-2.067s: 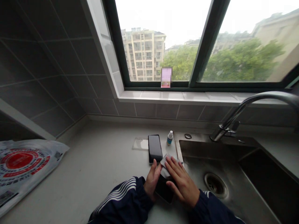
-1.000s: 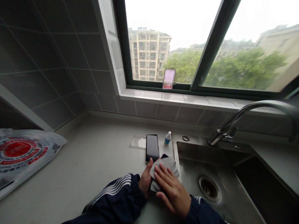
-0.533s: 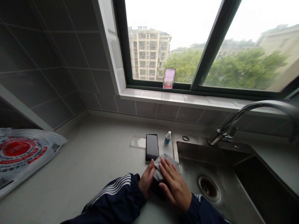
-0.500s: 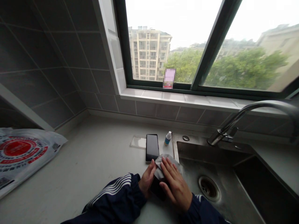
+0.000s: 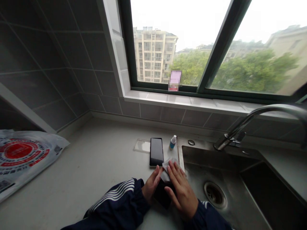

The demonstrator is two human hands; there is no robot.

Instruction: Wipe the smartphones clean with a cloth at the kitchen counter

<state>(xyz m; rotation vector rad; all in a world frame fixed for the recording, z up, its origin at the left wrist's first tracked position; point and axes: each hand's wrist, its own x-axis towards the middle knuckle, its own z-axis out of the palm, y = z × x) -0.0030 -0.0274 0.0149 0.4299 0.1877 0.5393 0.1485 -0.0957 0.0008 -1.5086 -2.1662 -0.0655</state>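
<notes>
My left hand (image 5: 151,184) is closed around the left edge of a dark smartphone (image 5: 162,195), held low over the counter beside the sink. Across the phone's upper part, my right hand (image 5: 181,189) presses a light grey cloth (image 5: 166,174) with its fingers extended; part of the cloth is hidden beneath them. A second smartphone (image 5: 156,151) lies face up on the counter just beyond my hands. Left of it is a clear phone case (image 5: 142,145). To its right a small white-capped spray bottle (image 5: 172,142) stands upright.
A steel sink (image 5: 199,174) with a curved faucet (image 5: 240,123) is to the right. At the left, a printed plastic bag (image 5: 31,148) rests on the counter (image 5: 96,153). Behind are a tiled wall and a window ledge (image 5: 187,100).
My right hand and the cloth have shifted slightly over the held phone, baring more of its dark surface. My left hand keeps its grip. The view has moved slightly.
</notes>
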